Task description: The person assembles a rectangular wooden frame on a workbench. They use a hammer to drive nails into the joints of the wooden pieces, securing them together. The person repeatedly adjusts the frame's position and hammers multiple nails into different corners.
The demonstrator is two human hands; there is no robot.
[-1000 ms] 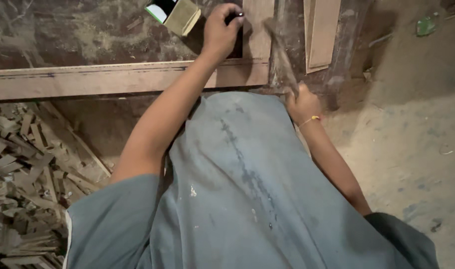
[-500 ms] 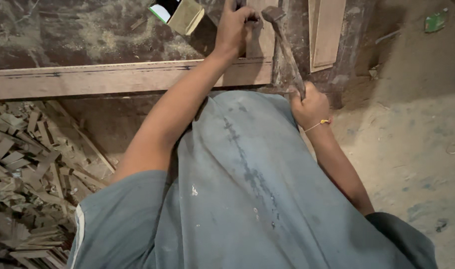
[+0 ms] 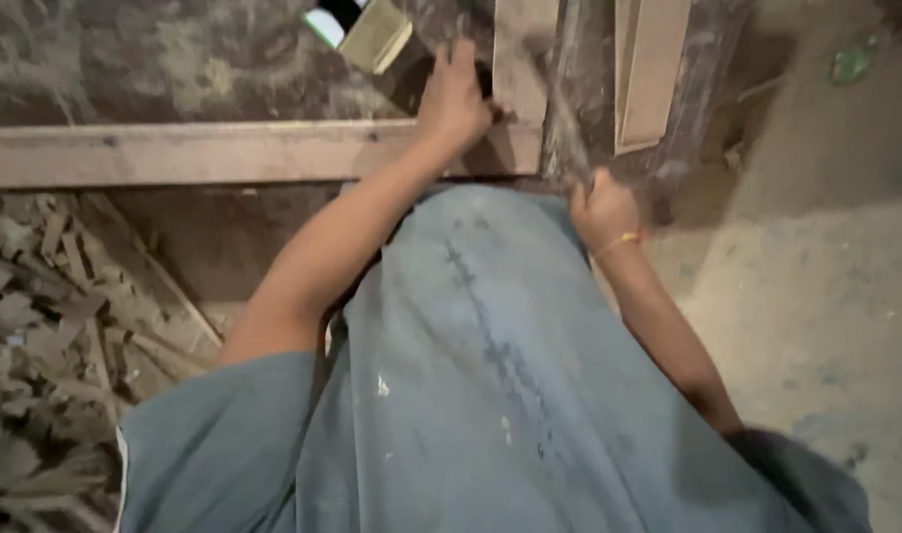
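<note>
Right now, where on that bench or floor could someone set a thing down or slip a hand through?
The dark benchtop lies bare left of the small tan box, above the long wooden rail. The sandy floor at right is also open. It is crowded where the left hand presses the upright plank and the right hand grips a blurred hammer. Wood scraps fill the lower left.

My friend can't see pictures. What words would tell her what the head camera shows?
A person's left hand presses on a wooden frame while the right hand grips a blurred hammer beside it. Wood scraps lie on the left.
</note>
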